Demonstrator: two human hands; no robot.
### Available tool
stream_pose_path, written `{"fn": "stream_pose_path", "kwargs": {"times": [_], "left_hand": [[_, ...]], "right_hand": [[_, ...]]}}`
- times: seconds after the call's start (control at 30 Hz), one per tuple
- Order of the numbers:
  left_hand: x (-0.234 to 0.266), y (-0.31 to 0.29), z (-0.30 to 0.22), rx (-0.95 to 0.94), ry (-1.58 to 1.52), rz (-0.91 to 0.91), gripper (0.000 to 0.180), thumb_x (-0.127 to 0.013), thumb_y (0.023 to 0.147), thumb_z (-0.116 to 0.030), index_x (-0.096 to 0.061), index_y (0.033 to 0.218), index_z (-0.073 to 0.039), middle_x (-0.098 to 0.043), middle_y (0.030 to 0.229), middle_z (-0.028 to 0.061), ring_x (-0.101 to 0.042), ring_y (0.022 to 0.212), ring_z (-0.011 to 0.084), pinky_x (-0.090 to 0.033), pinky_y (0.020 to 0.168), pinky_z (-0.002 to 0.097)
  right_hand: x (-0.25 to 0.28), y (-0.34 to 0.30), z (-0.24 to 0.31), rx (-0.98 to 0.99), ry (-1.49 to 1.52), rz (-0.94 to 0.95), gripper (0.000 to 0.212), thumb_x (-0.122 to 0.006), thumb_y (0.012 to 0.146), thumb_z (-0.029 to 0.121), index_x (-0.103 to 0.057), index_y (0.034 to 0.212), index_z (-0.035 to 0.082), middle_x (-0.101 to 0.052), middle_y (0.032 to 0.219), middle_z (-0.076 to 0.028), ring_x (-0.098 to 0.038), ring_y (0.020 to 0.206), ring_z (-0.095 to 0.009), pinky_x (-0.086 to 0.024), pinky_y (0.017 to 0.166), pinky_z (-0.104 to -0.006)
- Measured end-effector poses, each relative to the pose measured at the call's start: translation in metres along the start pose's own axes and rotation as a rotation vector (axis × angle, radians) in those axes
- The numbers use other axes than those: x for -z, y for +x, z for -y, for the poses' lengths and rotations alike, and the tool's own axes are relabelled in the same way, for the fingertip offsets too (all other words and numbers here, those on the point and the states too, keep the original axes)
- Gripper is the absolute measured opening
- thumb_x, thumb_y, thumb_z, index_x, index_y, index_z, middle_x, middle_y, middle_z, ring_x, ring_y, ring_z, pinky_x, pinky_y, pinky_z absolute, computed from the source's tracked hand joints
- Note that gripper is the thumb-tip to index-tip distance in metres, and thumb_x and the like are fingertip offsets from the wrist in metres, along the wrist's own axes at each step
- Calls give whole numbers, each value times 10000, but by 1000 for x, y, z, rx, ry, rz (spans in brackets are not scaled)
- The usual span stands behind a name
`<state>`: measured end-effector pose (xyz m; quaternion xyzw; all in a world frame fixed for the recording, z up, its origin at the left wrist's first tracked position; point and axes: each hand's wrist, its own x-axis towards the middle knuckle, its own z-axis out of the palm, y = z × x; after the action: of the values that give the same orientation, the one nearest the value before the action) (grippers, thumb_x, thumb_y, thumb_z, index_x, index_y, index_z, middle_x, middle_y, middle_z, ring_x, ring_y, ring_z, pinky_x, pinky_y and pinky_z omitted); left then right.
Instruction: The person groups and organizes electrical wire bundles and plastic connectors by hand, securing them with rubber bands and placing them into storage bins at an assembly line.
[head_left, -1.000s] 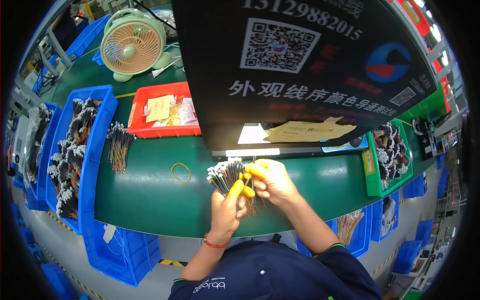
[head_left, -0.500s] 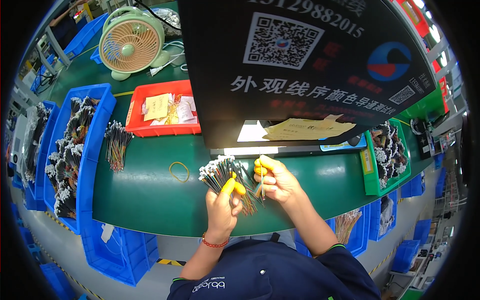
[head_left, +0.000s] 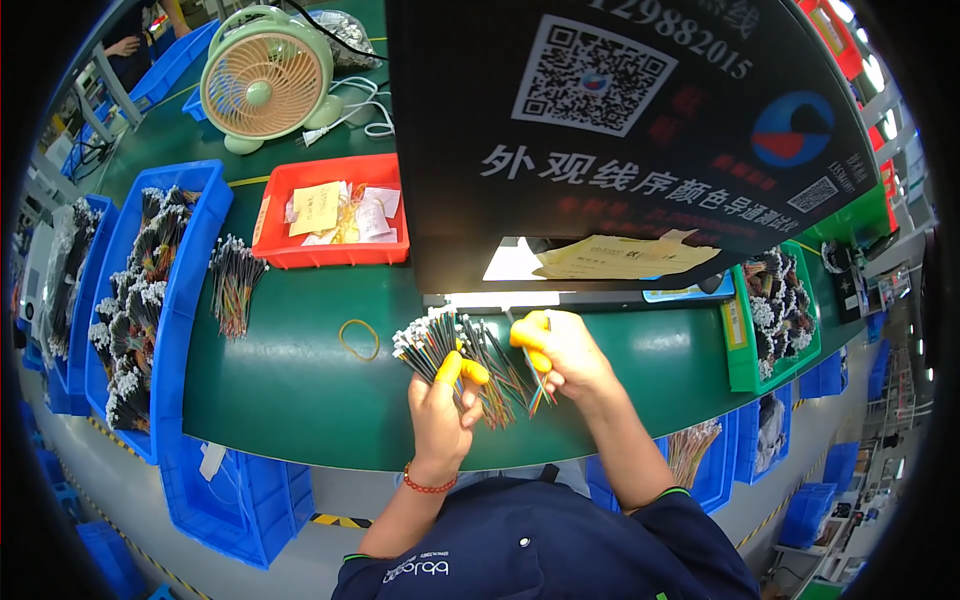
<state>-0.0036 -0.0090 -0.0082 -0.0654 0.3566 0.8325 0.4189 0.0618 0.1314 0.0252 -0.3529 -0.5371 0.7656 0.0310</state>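
Note:
A thick bundle of dark cable harnesses [head_left: 430, 345] with white connectors at the far end is gripped in my left hand [head_left: 440, 418], which wears yellow finger cots. Multicoloured wire ends stick out at the bundle's near side. To its right, my right hand [head_left: 578, 362], also with yellow finger cots, is closed on a thin wire harness [head_left: 540, 396] whose coloured ends show below the fingers. Several more dark wires [head_left: 503, 362] lie between the hands, close to the bundle. A black machine housing [head_left: 640, 215] with a lit opening stands just beyond my hands.
On the green table [head_left: 320, 420] lie a yellow rubber band [head_left: 358, 340] and another harness bundle [head_left: 236, 290]. A red tray [head_left: 330, 258] holds papers, behind which stands a fan [head_left: 262, 90]. Harness-filled bins flank the table: blue bin [head_left: 190, 290] at left, green bin [head_left: 745, 370] at right.
My right hand has turned and lowered slightly, with its harness ends now fanned out below the fingers. My left hand still holds the bundle. The whole view has shifted a little.

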Motion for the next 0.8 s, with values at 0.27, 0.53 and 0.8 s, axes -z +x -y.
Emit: {"fn": "stream_pose_path", "kwargs": {"times": [0.27,0.53,0.8], "left_hand": [[0,3,1,25,35,57,84,-471,831,-67,-501,900,-29,-541,712,54,-442,510,62,-302,322,153],[-8,3,5,7,100,60,115,-492,818,-61,-518,916,-6,-525,685,41,-469,518,74,-328,304,164],[-9,3,7,39,93,74,97,-489,827,-72,-510,902,-14,-546,736,64,-442,477,73,-304,299,156]], "right_hand": [[-10,-3,-15,459,-508,-22,219,-559,792,92,-526,960,-44,-561,783,-56,-516,621,-71,-442,540,-204],[-17,-5,-20,288,157,63,98,-560,793,59,-554,859,-13,-549,727,-48,-478,529,-71,-391,465,-179],[-21,-3,-21,237,147,6,125,-559,799,126,-528,823,8,-532,617,-34,-406,416,-39,-297,344,-161]]}}
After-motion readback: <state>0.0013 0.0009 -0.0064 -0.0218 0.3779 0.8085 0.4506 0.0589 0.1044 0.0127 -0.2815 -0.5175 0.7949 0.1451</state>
